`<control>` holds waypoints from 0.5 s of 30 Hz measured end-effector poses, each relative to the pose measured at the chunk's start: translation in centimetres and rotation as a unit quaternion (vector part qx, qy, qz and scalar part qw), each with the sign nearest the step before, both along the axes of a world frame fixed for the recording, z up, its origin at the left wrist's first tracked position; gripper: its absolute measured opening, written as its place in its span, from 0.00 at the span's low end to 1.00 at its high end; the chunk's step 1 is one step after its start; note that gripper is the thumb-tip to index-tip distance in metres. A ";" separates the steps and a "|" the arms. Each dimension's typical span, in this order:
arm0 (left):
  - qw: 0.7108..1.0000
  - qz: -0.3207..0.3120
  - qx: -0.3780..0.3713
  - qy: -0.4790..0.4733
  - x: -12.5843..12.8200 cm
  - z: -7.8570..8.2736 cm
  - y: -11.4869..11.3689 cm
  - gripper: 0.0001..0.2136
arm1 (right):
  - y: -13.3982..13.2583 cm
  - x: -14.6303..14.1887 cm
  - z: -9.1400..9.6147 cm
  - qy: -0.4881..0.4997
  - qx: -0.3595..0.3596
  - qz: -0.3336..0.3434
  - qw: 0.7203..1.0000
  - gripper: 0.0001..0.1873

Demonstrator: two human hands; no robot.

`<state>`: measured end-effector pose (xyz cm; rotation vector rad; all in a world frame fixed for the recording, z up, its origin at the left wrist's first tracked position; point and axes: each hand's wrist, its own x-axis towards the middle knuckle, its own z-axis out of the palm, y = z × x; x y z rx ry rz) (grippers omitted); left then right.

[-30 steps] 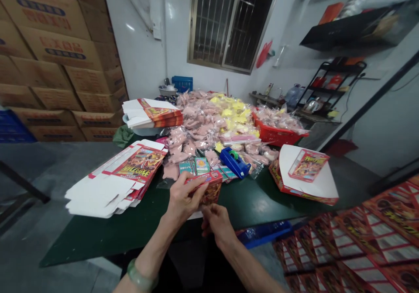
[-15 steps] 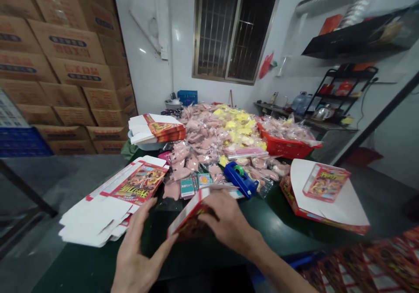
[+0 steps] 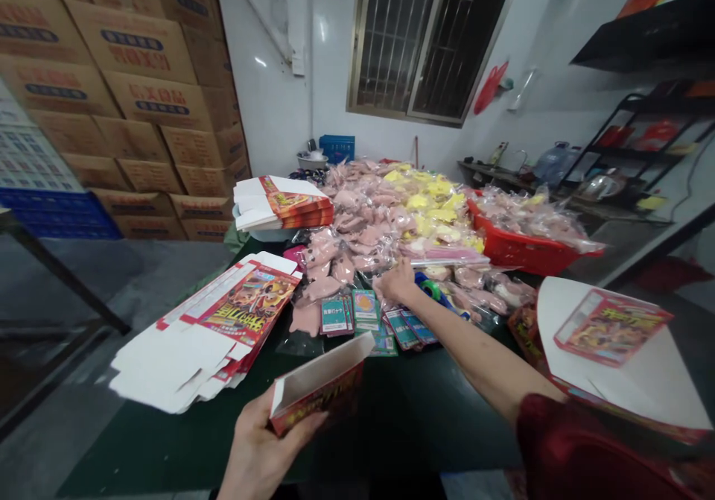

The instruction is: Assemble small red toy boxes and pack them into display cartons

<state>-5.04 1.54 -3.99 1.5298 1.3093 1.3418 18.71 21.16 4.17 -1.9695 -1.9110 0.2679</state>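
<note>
My left hand (image 3: 268, 440) grips a red printed carton (image 3: 318, 384) near the table's front edge, its open end showing a white inside. My right hand (image 3: 395, 282) stretches across the dark green table to the bagged pink items (image 3: 357, 224), its fingers at the bags and holding nothing I can see. Just below that hand lie several green printed cards (image 3: 366, 310). A blue tape dispenser (image 3: 441, 296) sits to its right, partly hidden by my right forearm.
Flat printed carton blanks (image 3: 206, 336) lie stacked at the table's left, with another stack (image 3: 282, 203) behind. A carton on a white fan-shaped sheet (image 3: 611, 328) is at right. A red basket (image 3: 530, 250) holds more bags. Cardboard cartons (image 3: 128, 112) stand stacked at far left.
My right hand has let go of the carton and reached forward to the bags. The carton stays in my left hand, nearer me, its open end now facing up.
</note>
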 end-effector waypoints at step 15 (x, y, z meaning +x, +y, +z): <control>0.973 0.105 -0.105 -0.177 1.1 3.2 0.9 0.17 | -3.9 2.8 5.4 -0.107 0.035 0.051 0.992 0.24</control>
